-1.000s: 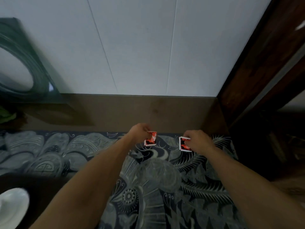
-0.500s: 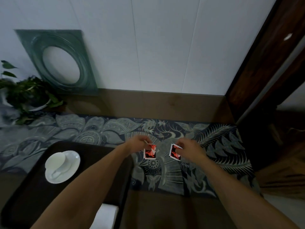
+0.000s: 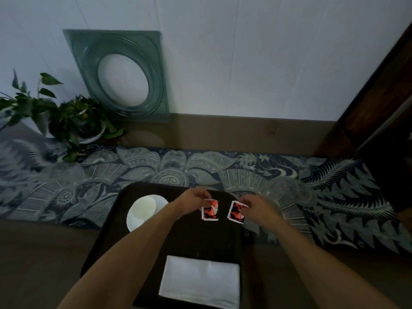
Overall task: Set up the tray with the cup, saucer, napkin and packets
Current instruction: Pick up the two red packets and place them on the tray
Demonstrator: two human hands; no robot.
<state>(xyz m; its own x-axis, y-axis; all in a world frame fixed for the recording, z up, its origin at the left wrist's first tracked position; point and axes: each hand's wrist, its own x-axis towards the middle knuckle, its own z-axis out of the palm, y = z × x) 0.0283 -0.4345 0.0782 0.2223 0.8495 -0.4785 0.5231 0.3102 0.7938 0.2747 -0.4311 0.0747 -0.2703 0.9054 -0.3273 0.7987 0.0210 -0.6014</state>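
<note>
A dark tray (image 3: 196, 239) lies on the table in front of me. At its back left a white cup (image 3: 143, 208) stands on a white saucer (image 3: 133, 224). A folded white napkin (image 3: 199, 281) lies at the tray's near edge. My left hand (image 3: 192, 201) pinches a red, white-edged packet (image 3: 210, 210) over the tray's back right part. Beside it, my right hand (image 3: 256, 207) holds a second red packet (image 3: 236, 212) near the tray's right edge. Both packets hang upright from my fingertips.
A patterned blue-grey runner (image 3: 312, 186) crosses the brown table under the tray. A potted plant (image 3: 73, 123) stands at the back left. A green square frame with a round opening (image 3: 121, 74) leans on the white wall. A dark wooden door frame (image 3: 379, 97) rises at the right.
My view has swung left and down, bringing the whole tray and napkin into sight. Both hands have carried their packets from over the runner to above the tray.
</note>
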